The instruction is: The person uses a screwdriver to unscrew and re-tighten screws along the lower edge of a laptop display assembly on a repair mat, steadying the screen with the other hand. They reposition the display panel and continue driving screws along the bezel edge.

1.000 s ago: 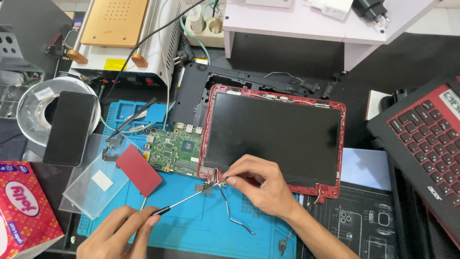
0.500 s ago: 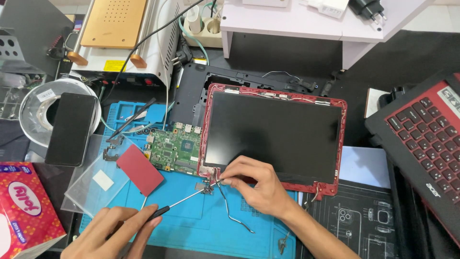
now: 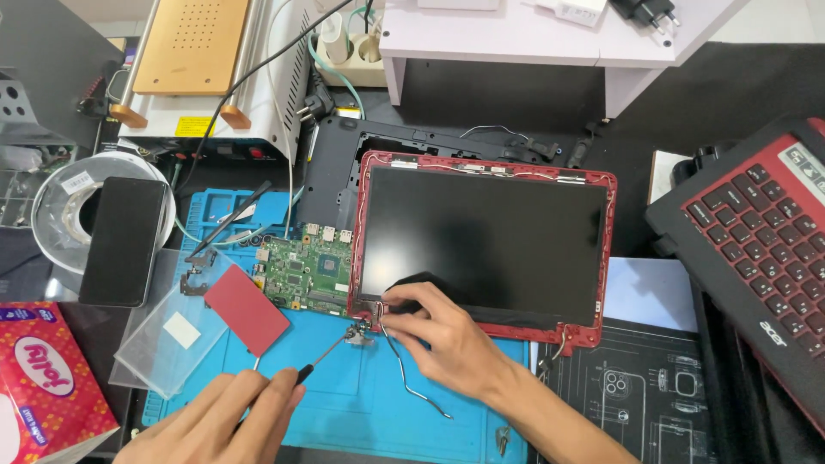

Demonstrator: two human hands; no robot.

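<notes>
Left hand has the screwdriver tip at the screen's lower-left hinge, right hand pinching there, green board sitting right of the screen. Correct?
Not quite. In the head view the green board sits left of the screen, not right. The rest holds: the left hand has the screwdriver with its tip at the lower-left hinge, and the right hand pinches there.

Slim screwdriver [image 3: 322, 357], tip at metal hinge [image 3: 359, 333]

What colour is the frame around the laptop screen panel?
Red, on the laptop screen panel's frame, clearest in the head view.
</notes>
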